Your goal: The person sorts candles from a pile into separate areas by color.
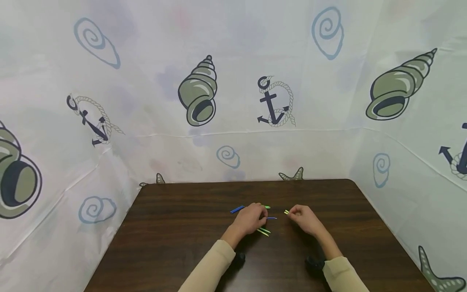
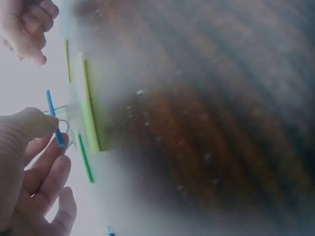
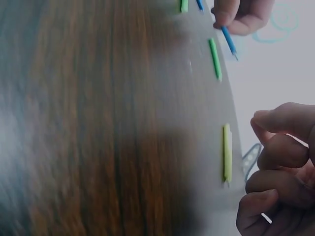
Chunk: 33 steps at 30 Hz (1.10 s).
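Note:
My left hand pinches a thin blue stick between thumb and fingertips above the table. One end of this blue stick narrows to a small tip in the right wrist view. My right hand hovers with loosely curled fingers and nothing visible between them. Beside it lie short yellow sticks. Around the left hand, more sticks lie on the table: blue ones to its left, green ones just beyond it, and a green and a yellow one nearer me. Their exact kind is unclear.
The dark brown wooden table reaches back to a pale cloth printed with shells and anchors, which also hangs along both sides. Dark devices sit below both wrists.

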Motion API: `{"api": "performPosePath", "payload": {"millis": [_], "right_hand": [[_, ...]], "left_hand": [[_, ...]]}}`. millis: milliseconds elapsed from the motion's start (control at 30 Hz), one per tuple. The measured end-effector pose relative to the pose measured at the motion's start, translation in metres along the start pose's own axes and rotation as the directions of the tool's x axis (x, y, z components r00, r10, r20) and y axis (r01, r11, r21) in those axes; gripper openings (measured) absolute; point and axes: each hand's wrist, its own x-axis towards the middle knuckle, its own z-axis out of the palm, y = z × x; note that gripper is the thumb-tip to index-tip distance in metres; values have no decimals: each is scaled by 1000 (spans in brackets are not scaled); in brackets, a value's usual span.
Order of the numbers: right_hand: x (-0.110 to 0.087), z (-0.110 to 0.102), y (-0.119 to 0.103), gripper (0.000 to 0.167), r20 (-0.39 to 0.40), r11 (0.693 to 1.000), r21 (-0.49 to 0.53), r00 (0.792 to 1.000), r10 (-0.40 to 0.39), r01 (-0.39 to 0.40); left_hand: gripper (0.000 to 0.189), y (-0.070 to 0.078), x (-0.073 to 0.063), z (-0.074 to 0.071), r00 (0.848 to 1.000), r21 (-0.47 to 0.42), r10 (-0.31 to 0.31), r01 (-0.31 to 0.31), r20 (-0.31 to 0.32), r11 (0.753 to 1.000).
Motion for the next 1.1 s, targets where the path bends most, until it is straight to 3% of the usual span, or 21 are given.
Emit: {"api": "performPosePath", "payload": {"millis": [200,533,900,1100], "right_hand": [[-2,8,-11,13,78,998,39,996,-45,42],[-8,31,-27,14,181,991,33,974,-133,129],[-11,51,-27,14,206,988,56,967,-150,142],[-12,53,-29,13,202,988,37,967,-155,151]], "left_hand": [[5,-4,2,-3,1000,9,-21,21,-9,1000],[7,-22,1,-16,992,2,-109,110,-65,994],[6,-52,-7,-28,976,-44,-200,197,-90,979],[6,-65,-15,-32,957,-130,-274,261,-98,957]]}}
